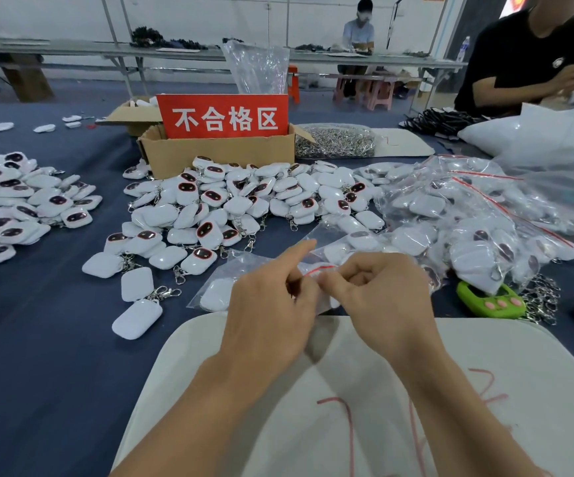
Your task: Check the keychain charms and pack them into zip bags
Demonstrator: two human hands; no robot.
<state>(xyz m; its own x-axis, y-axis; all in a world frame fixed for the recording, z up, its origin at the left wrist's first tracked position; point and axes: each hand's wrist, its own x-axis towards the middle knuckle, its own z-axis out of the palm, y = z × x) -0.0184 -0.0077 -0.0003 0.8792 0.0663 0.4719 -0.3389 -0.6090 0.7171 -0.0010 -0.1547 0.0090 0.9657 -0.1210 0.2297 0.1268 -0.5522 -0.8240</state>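
Note:
Both hands meet over the near edge of the blue table. My left hand (272, 304) and my right hand (378, 294) pinch the red-striped top of a small clear zip bag (320, 270); a white charm shows inside it, mostly hidden by my fingers. My left index finger sticks out straight. Another zip bag (217, 290) with a white charm lies just left of my hands. A big heap of loose white charms (237, 201) with dark face panels and metal clasps lies beyond. Bagged charms (468, 228) are piled to the right.
A cardboard box (217, 153) with a red sign stands behind the heap. A second charm pile (14, 201) lies far left. A bag of metal clasps (337, 142) sits at the back, a green device (492, 301) at right. A white mat (382, 390) lies under my forearms. Another person (533, 56) works at far right.

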